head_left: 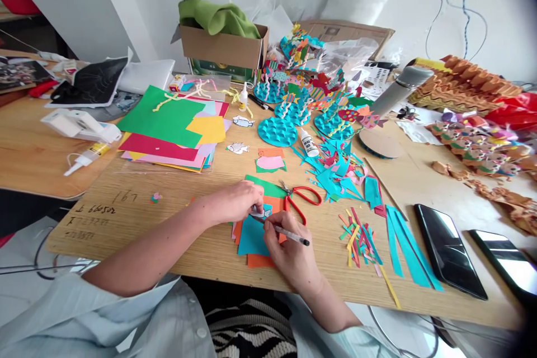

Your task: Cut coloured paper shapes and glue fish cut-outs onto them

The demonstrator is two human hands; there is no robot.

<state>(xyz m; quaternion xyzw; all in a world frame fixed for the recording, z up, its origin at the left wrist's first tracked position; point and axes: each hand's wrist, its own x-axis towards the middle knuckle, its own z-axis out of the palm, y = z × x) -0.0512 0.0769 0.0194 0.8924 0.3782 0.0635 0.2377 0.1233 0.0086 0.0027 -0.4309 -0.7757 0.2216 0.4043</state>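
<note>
black handwritten 167 (125,197) on wooden tabletop (323,260) near left hand (232,202) (rest unreadable)

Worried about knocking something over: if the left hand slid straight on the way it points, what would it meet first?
Past the left hand, likely the red-handled metal scissors, lying just beyond the green paper sheet; depth is unclear.

We read "167" (125,197) written by hand in dark ink on the wooden tabletop (138,229), and to its left a handwritten number (91,210) that looks like "66502", after a mark we cannot make out. Two fainter lines (81,229) below it stay illegible to us, and the labels on both glue bottles (309,142) (87,155) are too small for us to read.
</note>
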